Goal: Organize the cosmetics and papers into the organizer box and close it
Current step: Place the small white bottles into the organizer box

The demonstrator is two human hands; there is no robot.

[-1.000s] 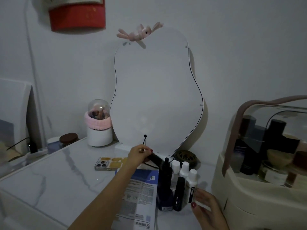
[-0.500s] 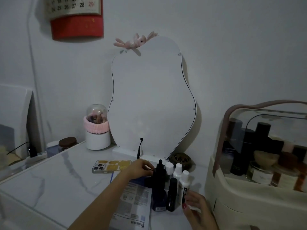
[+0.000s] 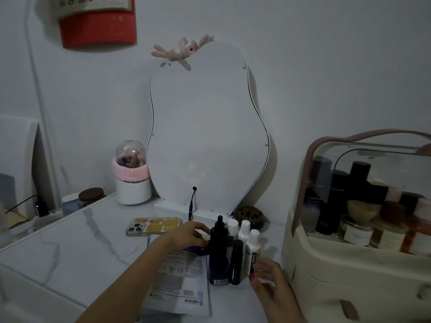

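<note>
Head view, dim light. Marble-pattern table (image 3: 77,241) with a cluster of cosmetics in front of a wavy mirror (image 3: 205,136).

Left hand (image 3: 186,236) reaches across the printed paper sheet (image 3: 179,283) to the left side of the tall dark dropper bottle (image 3: 218,250). Its fingers (image 3: 200,228) are curled at the bottle's shoulder; there is something small and dark under them, but I cannot tell whether they grip it or the bottle (too dark, partly hidden).

Right hand (image 3: 272,287) sits low at the right of the cluster, thumb with a red nail against the base of the front white bottle (image 3: 253,252), the one with a black label strip. Grip not closed around it as far as I can see; the other fingers are hidden behind, so their spread is unclear.

Cluster: short black tube (image 3: 236,262) just right of the dropper bottle, and two more white-capped bottles (image 3: 243,229) behind. All upright and touching or nearly so.

Organizer box (image 3: 349,264) stands at the right edge of the table, cream body, clear lid (image 3: 373,164) with a pinkish handle, bottles and jars inside. It's near the cluster, not touching.

Phone (image 3: 152,226) lies face down, just behind the paper.
</note>
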